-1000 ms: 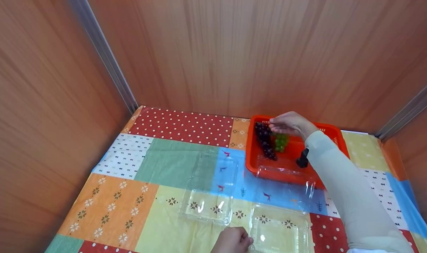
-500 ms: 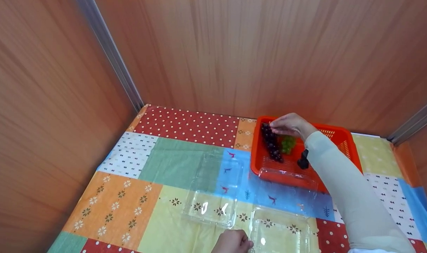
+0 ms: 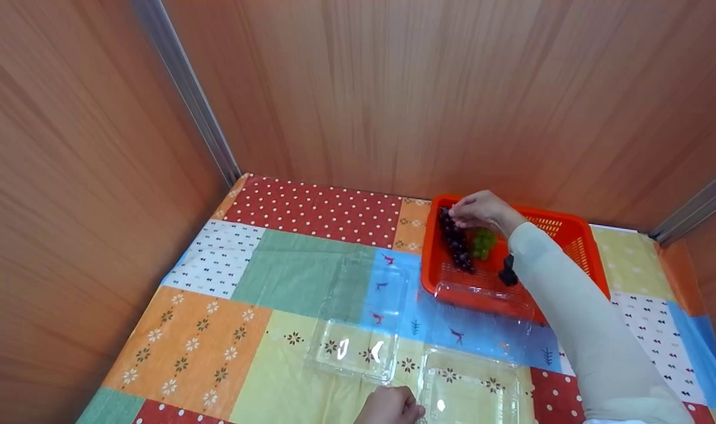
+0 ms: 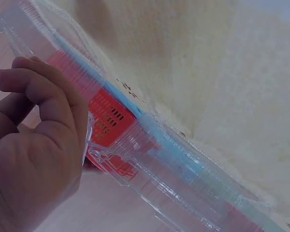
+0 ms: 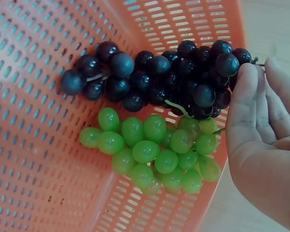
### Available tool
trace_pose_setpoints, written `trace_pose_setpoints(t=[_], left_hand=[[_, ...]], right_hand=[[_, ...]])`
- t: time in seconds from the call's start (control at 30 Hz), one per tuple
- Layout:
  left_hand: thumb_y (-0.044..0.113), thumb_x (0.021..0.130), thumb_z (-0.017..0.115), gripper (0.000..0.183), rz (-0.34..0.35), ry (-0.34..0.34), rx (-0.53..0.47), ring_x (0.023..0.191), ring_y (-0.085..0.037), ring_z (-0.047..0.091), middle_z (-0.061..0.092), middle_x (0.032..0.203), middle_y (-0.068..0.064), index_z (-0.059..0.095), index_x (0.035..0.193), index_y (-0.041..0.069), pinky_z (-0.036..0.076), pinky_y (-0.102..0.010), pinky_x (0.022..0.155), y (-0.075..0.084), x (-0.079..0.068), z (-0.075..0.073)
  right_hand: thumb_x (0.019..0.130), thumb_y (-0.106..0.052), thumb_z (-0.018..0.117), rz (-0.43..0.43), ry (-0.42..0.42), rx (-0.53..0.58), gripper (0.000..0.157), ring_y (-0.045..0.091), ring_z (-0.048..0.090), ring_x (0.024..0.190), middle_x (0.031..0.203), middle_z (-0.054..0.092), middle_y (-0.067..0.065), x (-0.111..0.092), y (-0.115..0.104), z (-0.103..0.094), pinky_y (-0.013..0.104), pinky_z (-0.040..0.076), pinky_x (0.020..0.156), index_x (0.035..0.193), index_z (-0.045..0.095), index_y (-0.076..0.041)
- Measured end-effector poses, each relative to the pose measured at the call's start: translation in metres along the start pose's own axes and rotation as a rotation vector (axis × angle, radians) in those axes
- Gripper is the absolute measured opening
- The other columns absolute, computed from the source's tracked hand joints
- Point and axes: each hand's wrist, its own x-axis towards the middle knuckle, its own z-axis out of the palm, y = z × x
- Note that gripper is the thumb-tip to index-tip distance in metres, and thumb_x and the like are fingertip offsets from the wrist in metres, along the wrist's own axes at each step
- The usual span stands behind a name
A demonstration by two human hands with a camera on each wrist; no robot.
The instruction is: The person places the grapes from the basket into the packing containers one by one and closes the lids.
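At the basket's far left, my right hand (image 3: 484,213) pinches the stem end of a bunch of dark purple grapes (image 3: 457,247). In the right wrist view, thumb and fingertips meet at that stem, and the dark bunch (image 5: 159,82) lies in the orange-red plastic basket (image 5: 29,125). A smaller bunch of green grapes (image 5: 154,150) lies beside it. My left hand (image 3: 389,406), fingers curled, grips the near left corner of an opened clear plastic container (image 3: 474,355). The left wrist view shows the left hand (image 4: 43,135) against transparent plastic; the exact contact is hidden.
A second clear container (image 3: 353,370) lies opened to the left. The raised lid (image 3: 481,291) of the right container overlaps the basket's near side in view. Wood-grain panels (image 3: 381,106) rise behind and beside the patchwork tablecloth (image 3: 299,277).
My right hand has moved slightly left onto the dark grapes' stem end, its fingertips closing there. The head view has shifted a little. My left hand stays at the container's corner.
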Motion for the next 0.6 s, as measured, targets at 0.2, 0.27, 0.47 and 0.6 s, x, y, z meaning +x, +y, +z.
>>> trace_pose_setpoints(t=[0.2, 0.27, 0.47, 0.6], left_hand=[[0.026, 0.092, 0.07, 0.027, -0.012, -0.028, -0.029, 0.052, -0.003, 0.048, 0.055, 0.058, 0.008, 0.062, 0.071, 0.01, 0.042, -0.02, 0.052, 0.002, -0.004, 0.004], [0.026, 0.093, 0.069, 0.028, -0.016, -0.04, -0.036, 0.052, -0.004, 0.046, 0.053, 0.058, 0.008, 0.061, 0.071, 0.011, 0.041, -0.021, 0.052, 0.003, -0.006, 0.004], [0.027, 0.093, 0.069, 0.028, -0.035, -0.035, -0.033, 0.054, -0.006, 0.045, 0.051, 0.059, 0.01, 0.061, 0.07, 0.014, 0.041, -0.024, 0.055, 0.004, -0.007, 0.003], [0.028, 0.093, 0.07, 0.026, -0.022, -0.002, -0.019, 0.057, -0.006, 0.048, 0.055, 0.062, 0.009, 0.064, 0.072, 0.013, 0.043, -0.026, 0.057, 0.003, -0.005, 0.001]], right_hand=[[0.097, -0.025, 0.067, -0.014, 0.023, 0.019, 0.034, 0.029, 0.069, 0.097, 0.112, 0.068, 0.017, -0.015, 0.008, -0.01, 0.042, 0.05, 0.1, 0.123, 0.068, -0.003], [0.098, -0.026, 0.065, -0.015, 0.037, 0.037, 0.034, 0.028, 0.069, 0.095, 0.111, 0.068, 0.015, -0.02, 0.01, -0.014, 0.043, 0.048, 0.102, 0.123, 0.067, -0.002], [0.096, -0.025, 0.067, -0.052, 0.096, 0.161, 0.035, 0.025, 0.067, 0.092, 0.108, 0.068, 0.013, -0.041, 0.013, -0.028, 0.04, 0.049, 0.101, 0.122, 0.066, -0.002], [0.092, -0.026, 0.072, -0.087, 0.134, 0.283, 0.039, 0.023, 0.067, 0.088, 0.105, 0.069, 0.011, -0.063, 0.015, -0.041, 0.033, 0.054, 0.093, 0.123, 0.066, -0.002]])
